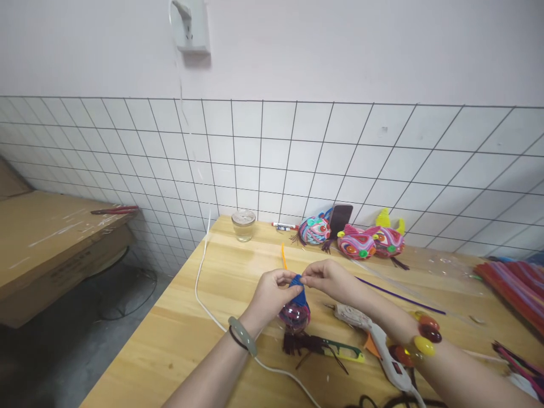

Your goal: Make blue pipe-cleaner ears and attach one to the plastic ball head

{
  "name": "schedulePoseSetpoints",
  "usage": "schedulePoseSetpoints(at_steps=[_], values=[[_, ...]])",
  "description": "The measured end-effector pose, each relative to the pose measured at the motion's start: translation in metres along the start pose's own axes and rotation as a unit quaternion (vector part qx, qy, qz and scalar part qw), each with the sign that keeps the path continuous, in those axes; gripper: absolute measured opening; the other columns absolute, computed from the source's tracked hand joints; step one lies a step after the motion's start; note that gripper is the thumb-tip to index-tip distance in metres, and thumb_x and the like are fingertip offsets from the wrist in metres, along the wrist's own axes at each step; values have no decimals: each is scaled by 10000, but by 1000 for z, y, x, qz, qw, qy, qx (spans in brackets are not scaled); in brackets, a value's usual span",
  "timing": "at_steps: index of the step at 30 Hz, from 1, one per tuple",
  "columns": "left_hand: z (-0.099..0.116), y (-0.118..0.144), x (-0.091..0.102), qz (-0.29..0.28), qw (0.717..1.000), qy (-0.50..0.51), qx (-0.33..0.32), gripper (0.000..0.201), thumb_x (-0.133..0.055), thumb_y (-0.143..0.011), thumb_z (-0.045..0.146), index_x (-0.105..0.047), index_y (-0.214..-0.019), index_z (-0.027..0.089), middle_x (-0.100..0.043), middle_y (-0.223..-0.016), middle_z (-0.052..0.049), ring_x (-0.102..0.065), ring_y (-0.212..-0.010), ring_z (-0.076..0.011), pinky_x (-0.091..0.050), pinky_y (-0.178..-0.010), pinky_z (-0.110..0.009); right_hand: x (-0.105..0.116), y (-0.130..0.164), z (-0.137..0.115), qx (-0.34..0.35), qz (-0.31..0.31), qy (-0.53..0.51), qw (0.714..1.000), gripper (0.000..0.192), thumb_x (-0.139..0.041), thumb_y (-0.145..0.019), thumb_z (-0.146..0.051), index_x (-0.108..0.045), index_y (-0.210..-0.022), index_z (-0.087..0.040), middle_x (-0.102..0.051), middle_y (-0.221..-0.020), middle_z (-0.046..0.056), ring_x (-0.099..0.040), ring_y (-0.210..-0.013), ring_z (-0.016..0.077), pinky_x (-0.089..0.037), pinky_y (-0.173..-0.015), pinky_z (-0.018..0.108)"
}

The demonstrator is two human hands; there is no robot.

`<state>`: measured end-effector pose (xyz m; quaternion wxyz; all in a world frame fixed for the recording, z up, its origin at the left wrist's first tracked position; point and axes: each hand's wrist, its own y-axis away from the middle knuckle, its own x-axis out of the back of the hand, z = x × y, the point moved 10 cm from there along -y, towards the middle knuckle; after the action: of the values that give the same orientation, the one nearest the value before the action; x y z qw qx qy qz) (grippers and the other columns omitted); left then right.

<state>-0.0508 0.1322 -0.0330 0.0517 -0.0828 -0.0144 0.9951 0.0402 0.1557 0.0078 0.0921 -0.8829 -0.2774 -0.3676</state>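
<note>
Hidden parts and cut-off edges at the craft table

The left hand [272, 292] and right hand [327, 277] pinch a blue strip [298, 290], covering its upper end, and the left palm hides the top of the round ornament [294, 316] below. At five o'clock the glue gun [374, 340] runs under the right wrist and its cord leaves the bottom edge. At three o'clock the striped bundle [516, 286] is cut by the right edge. Whatever the jar [243, 224] at eleven o'clock holds is too small to tell.
</note>
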Motion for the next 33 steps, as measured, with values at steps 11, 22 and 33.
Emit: schedulePoseSetpoints(at_steps=[11,22,33], values=[[-4,-2,4,14,1000,-7,-2,192,-670,-637,264,-662,-763,119,-673,-710,-62,-586,-623,-152,-463,-591,-254,3,1,-11,34,16,94,995,215,-507,-780,-281,-681,-759,-157,-678,-738,61,-577,-664,176,-408,-609,248],[-2,-1,4,22,1000,-7,-17,152,-633,-688,279,-649,-731,134,-643,-668,-25,-554,-607,-125,-433,-592,-230,2,5,-14,27,21,110,993,210,-476,-781,-232,-669,-753,-155,-680,-731,58,-583,-649,168,-409,-586,236],[3,-1,-1,15,1000,23,-12,227,-669,-644,335,-662,-739,129,-652,-674,-38,-550,-598,-131,-425,-589,-239,8,7,-17,38,25,99,994,228,-459,-796,-225,-674,-770,-154,-679,-750,55,-583,-675,169,-413,-616,240]])
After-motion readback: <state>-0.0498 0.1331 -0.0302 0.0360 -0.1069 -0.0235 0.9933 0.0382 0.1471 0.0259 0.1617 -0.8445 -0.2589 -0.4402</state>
